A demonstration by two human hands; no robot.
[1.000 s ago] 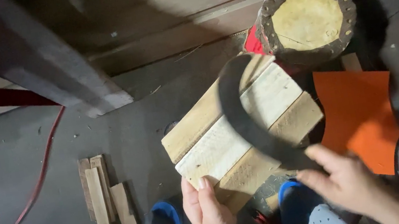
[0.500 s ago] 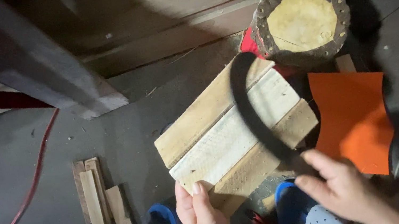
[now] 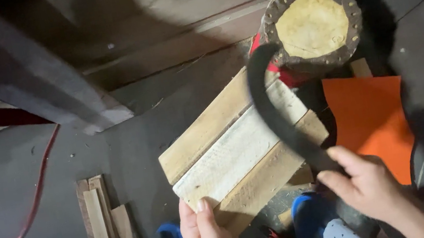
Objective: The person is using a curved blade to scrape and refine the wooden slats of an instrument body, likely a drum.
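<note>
A wooden board (image 3: 229, 150) made of three planks lies at a slant on the grey floor. My left hand (image 3: 204, 236) presses its near left corner with flat fingers. My right hand (image 3: 369, 184) grips the handle of a dark curved blade (image 3: 274, 114), which arcs up over the board's right part. The blade's tip reaches close to a round stool-like object (image 3: 313, 24) with a yellowish top and a dark studded rim.
An orange sheet (image 3: 373, 120) lies right of the board. Several small wood pieces (image 3: 104, 220) lie on the floor at the left. A red cord (image 3: 28, 218) runs along the floor. Blue footwear (image 3: 309, 220) shows at the bottom. Dark wooden beams (image 3: 41, 90) stand behind.
The curved blade has swung up and to the right, its tip now near the round object. My left hand stays on the board's corner.
</note>
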